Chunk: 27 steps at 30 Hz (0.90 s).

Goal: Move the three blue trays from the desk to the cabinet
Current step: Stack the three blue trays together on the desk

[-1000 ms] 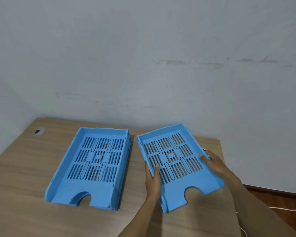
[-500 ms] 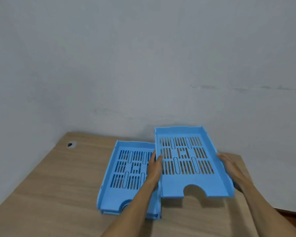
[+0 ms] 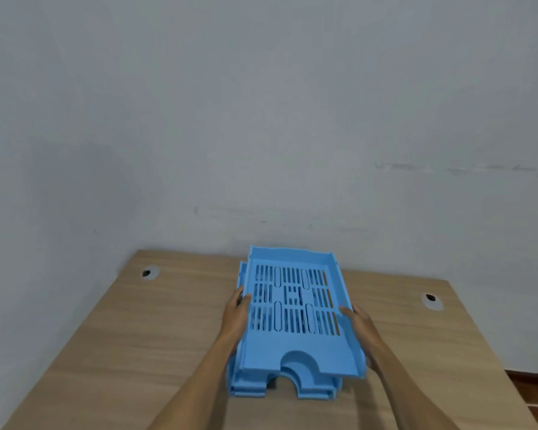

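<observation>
My left hand (image 3: 237, 308) and right hand (image 3: 359, 324) clasp the long sides of a slotted blue plastic tray (image 3: 295, 308), at nine and three o'clock. It sits over the stacked blue trays (image 3: 305, 387) resting on the light wooden desk (image 3: 131, 346).

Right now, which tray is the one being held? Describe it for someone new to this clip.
On the wooden desk sits a stack of blue trays. The top tray is gripped by the left hand and right hand, offset from those beneath.
</observation>
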Motion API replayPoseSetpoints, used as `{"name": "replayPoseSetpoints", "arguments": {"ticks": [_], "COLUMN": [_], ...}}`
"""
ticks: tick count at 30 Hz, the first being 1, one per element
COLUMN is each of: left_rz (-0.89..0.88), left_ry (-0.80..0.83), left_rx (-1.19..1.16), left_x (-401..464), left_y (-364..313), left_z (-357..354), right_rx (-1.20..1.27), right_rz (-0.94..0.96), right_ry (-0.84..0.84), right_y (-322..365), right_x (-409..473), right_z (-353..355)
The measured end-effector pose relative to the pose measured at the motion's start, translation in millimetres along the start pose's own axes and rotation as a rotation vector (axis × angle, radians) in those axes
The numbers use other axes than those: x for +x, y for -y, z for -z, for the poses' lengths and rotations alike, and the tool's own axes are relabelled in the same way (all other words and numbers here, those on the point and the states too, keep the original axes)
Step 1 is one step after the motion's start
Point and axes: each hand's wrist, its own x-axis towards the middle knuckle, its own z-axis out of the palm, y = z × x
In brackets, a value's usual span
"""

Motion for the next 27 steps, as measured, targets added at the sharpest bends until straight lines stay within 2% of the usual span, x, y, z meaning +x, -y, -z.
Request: {"name": "replayPoseSetpoints", "arguments": {"ticks": [8, 17, 27], "left_rz": [0.003, -0.019, 0.028], "left_ry": [-0.018, -0.089, -0.043], "left_rx": [0.059, 0.022, 0.044], "left_x": [15.2, 7.5, 12.6], "left_y": [39.2, 20.9, 29.8], "left_z": [9.1, 15.7, 24.1], "right_rx": [-0.125, -0.142, -0.168], "right_rz": [0.047, 0.162, 0.100], "right_ry": [0.020, 0.009, -0.024], "right_y": [-8.0, 6.0, -10.1], "right_x": [-1.1, 9.0, 6.1], "right_z": [-24.3, -32.0, -45.2]}}
